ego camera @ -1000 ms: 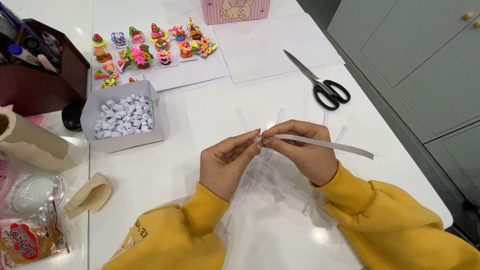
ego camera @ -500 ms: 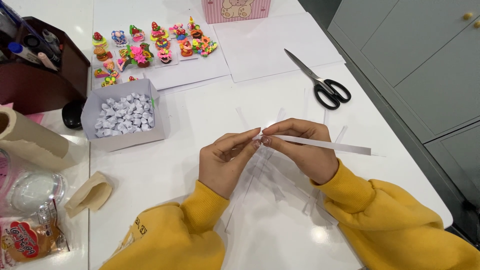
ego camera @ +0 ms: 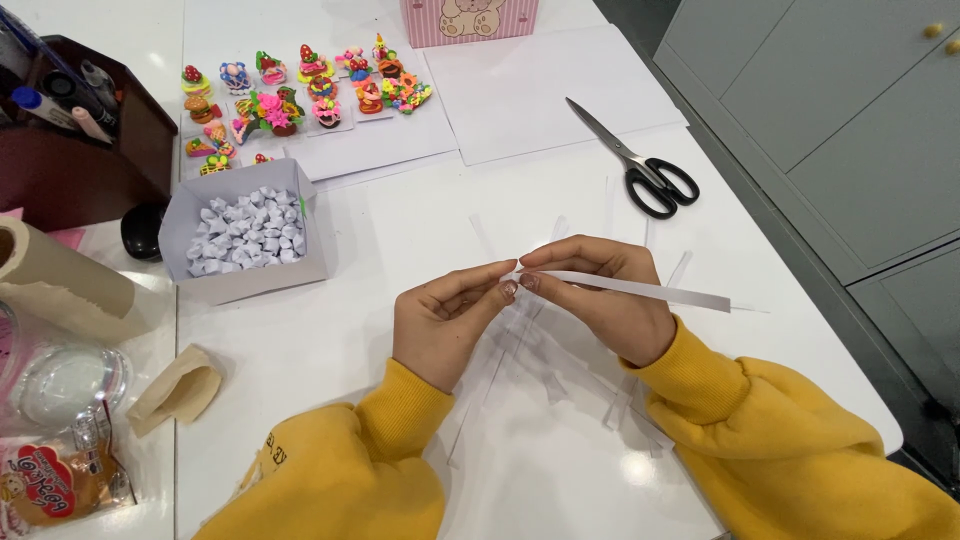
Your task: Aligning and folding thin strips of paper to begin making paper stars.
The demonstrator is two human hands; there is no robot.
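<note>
Above the desk (ego camera: 400, 240), left hand (ego camera: 445, 320) and right hand (ego camera: 600, 295) both pinch one paper strip (ego camera: 650, 291), fingertips nearly touching.

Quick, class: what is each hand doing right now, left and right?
Left hand: fingertips pinched shut on the end of the white paper strip.
Right hand: closed on the same strip, which runs out to the right past it.

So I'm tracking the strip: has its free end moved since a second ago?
Yes. The strip tail has pulled leftward, away from the table edge, toward the hands.
</note>
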